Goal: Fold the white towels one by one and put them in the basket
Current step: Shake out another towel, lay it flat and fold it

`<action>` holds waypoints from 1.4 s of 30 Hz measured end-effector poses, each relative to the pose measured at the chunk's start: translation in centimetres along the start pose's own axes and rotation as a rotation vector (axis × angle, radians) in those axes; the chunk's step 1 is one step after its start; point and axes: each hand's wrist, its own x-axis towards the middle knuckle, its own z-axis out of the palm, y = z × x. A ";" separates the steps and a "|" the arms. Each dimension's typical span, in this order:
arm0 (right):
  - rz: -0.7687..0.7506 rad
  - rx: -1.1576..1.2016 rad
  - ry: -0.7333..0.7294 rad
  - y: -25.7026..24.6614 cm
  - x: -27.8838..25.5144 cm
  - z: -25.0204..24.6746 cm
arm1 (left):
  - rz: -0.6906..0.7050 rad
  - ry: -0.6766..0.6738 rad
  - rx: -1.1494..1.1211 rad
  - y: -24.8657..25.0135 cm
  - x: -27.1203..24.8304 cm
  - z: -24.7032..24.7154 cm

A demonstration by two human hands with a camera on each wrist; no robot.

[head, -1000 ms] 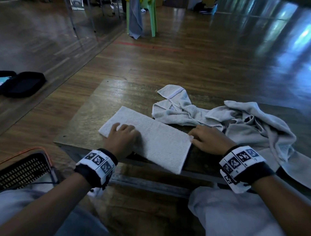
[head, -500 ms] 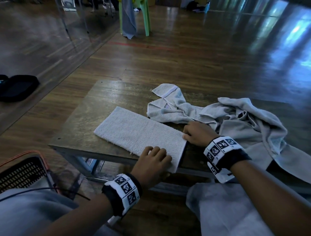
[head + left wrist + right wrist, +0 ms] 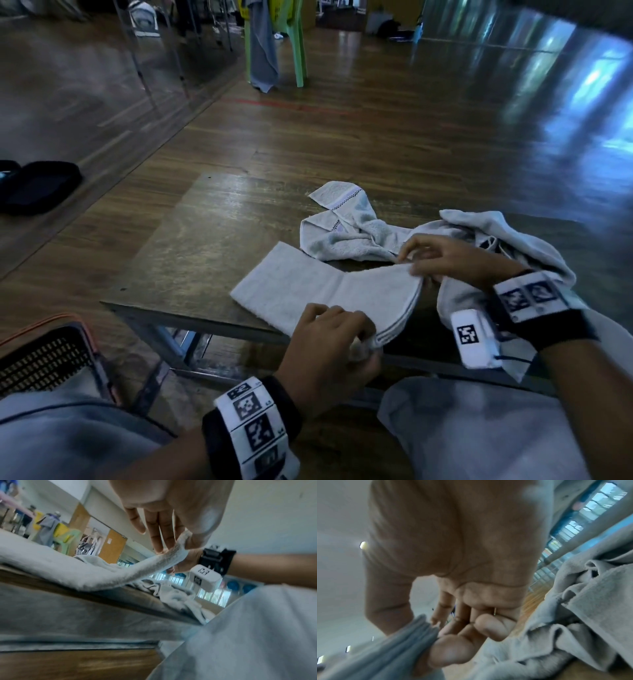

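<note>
On the table's near edge, left hand and right hand pinch the folded towel's lifted right end, long axis left-right

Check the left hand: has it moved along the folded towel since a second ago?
Yes. The left hand went from the folded towel's left part to its right end, at the table's near edge, and now pinches that end, lifting it.
</note>
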 end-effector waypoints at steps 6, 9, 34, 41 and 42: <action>-0.126 0.255 -0.116 -2.3 0.7 -0.8 | -0.175 0.082 -0.195 -0.7 0.8 -3.0; -0.081 0.191 -0.199 -3.5 2.8 0.0 | -0.234 0.095 -0.220 -3.2 0.1 -3.7; 0.011 -0.542 0.083 -3.4 15.8 10.0 | -0.675 -0.100 0.131 -12.7 -2.3 -3.0; 0.058 -0.680 0.023 -3.8 16.3 11.3 | -0.702 -0.109 0.175 -13.5 -2.4 -3.2; 0.042 -0.692 0.001 -3.9 16.3 11.4 | -0.691 -0.130 0.199 -13.7 -2.4 -3.2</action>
